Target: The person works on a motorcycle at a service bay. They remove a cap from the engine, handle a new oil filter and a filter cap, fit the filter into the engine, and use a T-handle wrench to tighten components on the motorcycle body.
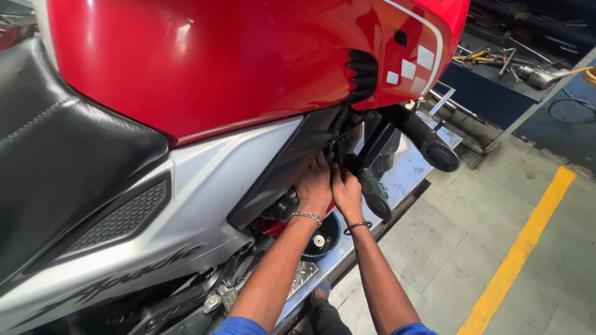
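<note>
A motorcycle with a red fuel tank [236, 56], silver side panel [186, 205] and black seat [56, 161] fills the view. My left hand [313, 186] and my right hand [346, 189] reach side by side into the dark gap under the tank, by the engine. Fingertips are hidden behind black parts, so what they touch cannot be made out. The left wrist wears a metal chain bracelet [308, 216], the right a thin black band [357, 226].
A black round funnel-like pan [323, 236] sits below the hands on a shiny metal platform [403, 174]. Black handlebar grip [431, 142] juts right. A tool-strewn bench [515, 62] stands at the back right. Grey tiled floor with a yellow stripe [521, 248].
</note>
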